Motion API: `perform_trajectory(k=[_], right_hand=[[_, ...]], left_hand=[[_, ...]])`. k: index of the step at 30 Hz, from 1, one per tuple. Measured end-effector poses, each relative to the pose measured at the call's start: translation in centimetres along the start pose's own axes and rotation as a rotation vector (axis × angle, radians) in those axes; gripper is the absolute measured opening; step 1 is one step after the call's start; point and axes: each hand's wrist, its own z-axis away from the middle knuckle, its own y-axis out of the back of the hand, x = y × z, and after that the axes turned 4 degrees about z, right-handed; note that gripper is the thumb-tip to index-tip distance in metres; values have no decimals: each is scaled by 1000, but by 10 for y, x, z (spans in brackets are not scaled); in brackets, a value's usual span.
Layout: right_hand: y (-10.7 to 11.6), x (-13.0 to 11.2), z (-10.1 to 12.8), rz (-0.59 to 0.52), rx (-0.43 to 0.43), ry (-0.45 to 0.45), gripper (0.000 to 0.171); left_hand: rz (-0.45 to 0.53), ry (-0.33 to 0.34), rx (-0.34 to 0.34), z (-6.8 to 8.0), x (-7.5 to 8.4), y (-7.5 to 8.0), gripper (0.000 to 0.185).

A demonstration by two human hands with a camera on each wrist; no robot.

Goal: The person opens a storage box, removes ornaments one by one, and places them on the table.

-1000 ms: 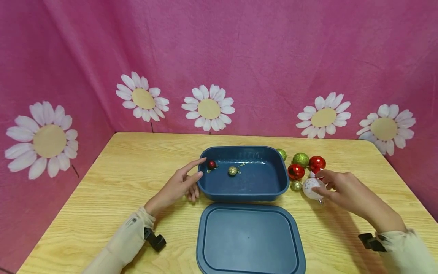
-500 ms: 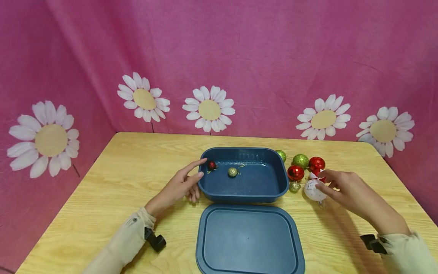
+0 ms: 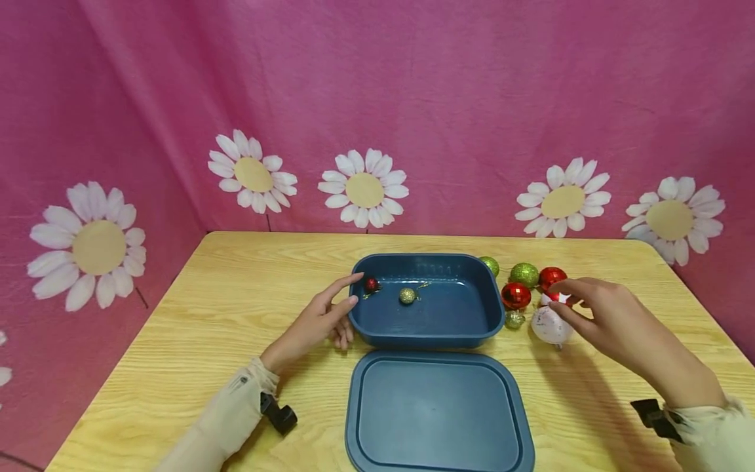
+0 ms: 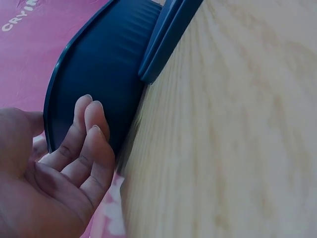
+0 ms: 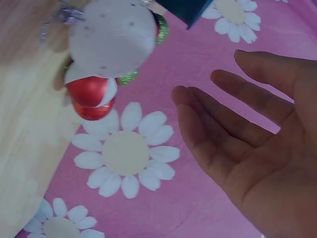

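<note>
My left hand [image 3: 321, 321] touches the left rim of a blue rectangular box [image 3: 451, 314] with thumb and index finger. The left wrist view shows the other fingers loosely bent beside its outer wall [image 4: 94, 59]. A small red bauble [image 3: 371, 284] and a gold glitter bauble [image 3: 407, 296] lie inside the box. My right hand [image 3: 613, 321] hovers over a white speckled bauble [image 3: 551, 326], its fingers loosely bent. In the right wrist view a gap separates the fingers from the white bauble [image 5: 114, 39] and the red and white ornament [image 5: 89, 90] beside it.
A blue lid [image 3: 439, 413] lies flat in front of the box. Right of the box sit red shiny baubles [image 3: 516, 296], green glitter baubles [image 3: 524, 275] and a small gold bauble [image 3: 515, 320]. Pink cloth [image 3: 448, 118] with daisies hangs behind the wooden table [image 3: 265, 269].
My right hand's fingers have lifted off the white bauble, which has shifted slightly right. The small gold bauble beside the box has turned. My left hand stays at the rim.
</note>
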Motion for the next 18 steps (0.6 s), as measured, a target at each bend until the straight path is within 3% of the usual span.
perform_trajectory(k=[5,18], right_hand=[[1,-8,-9,7,52,38,23],[-17,-46,-47,-83,-71,35,25]], left_hand=[[22,10,1,-2,0,-2,50],[47,-7,0,-3,-3,-1,49]])
